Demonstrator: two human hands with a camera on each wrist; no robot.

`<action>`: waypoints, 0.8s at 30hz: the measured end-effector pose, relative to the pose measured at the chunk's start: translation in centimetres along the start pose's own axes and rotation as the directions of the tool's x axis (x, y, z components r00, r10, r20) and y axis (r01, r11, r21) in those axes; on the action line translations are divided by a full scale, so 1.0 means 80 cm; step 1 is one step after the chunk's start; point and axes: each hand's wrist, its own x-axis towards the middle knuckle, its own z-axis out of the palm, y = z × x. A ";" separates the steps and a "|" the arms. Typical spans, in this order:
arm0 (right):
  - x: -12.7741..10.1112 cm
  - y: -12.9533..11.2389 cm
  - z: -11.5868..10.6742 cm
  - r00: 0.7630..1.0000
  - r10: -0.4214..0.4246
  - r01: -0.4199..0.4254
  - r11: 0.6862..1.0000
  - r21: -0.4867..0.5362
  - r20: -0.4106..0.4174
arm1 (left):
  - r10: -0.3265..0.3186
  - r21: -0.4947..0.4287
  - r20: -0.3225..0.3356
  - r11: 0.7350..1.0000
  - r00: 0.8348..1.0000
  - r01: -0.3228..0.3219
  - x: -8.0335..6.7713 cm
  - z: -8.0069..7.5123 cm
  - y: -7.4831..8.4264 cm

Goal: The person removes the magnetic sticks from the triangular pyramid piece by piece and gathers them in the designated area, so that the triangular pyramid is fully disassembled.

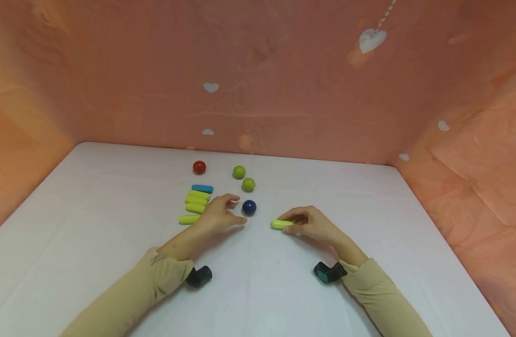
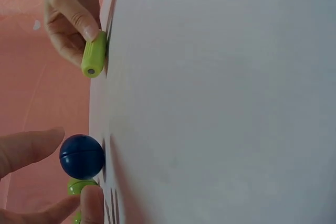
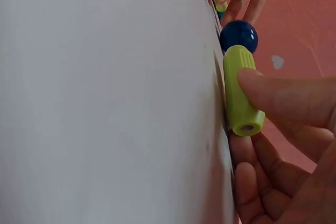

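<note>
My right hand (image 1: 310, 223) pinches a yellow-green ridged rod (image 1: 280, 224) between thumb and fingers, low over the white table. In the right wrist view the rod (image 3: 240, 90) shows a small dark spot on its near end. A dark blue ball (image 1: 249, 208) sits on the table between the hands. My left hand (image 1: 219, 213) is just left of this ball, its thumb and fingers spread apart with nothing held. The left wrist view shows the blue ball (image 2: 82, 157) beside those fingertips.
Left of the left hand lie several yellow-green rods (image 1: 195, 207), partly hidden by it, and a blue rod (image 1: 202, 188). Farther back are a red ball (image 1: 199, 167) and two green balls, one behind (image 1: 239, 172) the other (image 1: 248, 184). Orange cloth (image 1: 258, 93) walls in the table.
</note>
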 end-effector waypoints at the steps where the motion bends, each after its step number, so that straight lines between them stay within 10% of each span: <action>1: 0.001 -0.002 0.001 1.000 -0.007 0.007 1.000 0.004 0.009 | -0.005 0.002 0.000 1.000 1.000 0.005 -0.001 0.000 -0.002; 24: 0.018 -0.028 0.026 0.996 -0.067 0.069 0.997 -0.030 0.060 | 0.052 -0.064 0.099 0.997 0.994 -0.046 -0.018 0.001 -0.013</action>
